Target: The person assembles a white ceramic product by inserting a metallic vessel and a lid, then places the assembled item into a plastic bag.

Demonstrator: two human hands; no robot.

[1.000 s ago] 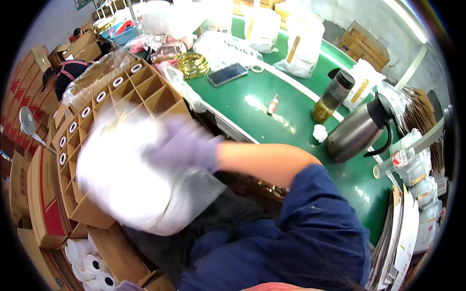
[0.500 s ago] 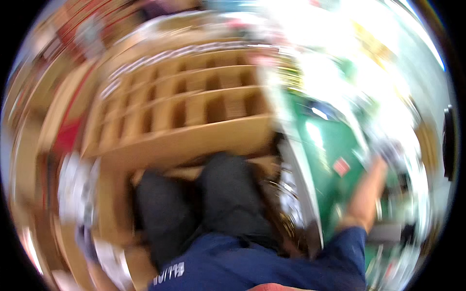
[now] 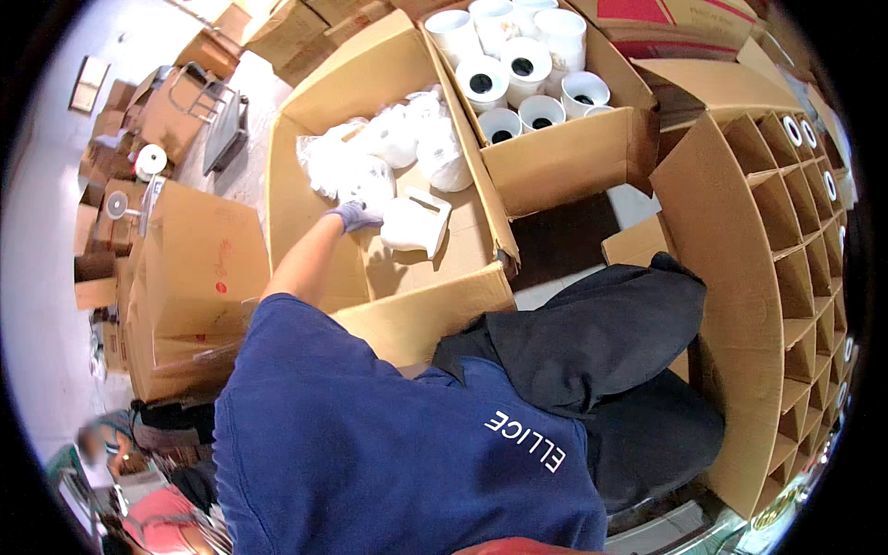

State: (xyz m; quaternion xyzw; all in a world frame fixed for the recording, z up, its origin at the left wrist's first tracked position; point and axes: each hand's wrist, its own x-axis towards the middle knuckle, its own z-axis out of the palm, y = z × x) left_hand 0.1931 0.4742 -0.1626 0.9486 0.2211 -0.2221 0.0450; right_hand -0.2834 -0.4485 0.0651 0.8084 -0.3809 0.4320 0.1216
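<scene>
My left hand (image 3: 357,216), in a pale purple glove, reaches into an open cardboard box (image 3: 319,264) beside me. Its fingers close at the left edge of a white, smooth piece with a squared end (image 3: 414,225); the fingertips are partly hidden. Shadows fall on the box floor below this piece. Right beside the hand, several white rounded items in clear plastic bags (image 3: 365,174) fill the far part of the box. My right hand is out of view.
Another carton (image 3: 573,153) holds several white cylinders, some with dark openings. At the right stands a tall divided carton (image 3: 740,305) with white rings in some cells. Closed cartons (image 3: 199,277) are stacked left, a grey trolley (image 3: 227,134) behind. People (image 3: 166,518) work at lower left.
The view has swung left from the green work surface and divided carton to the box of bagged items. My right hand has left the view; my left hand is now inside the box.
</scene>
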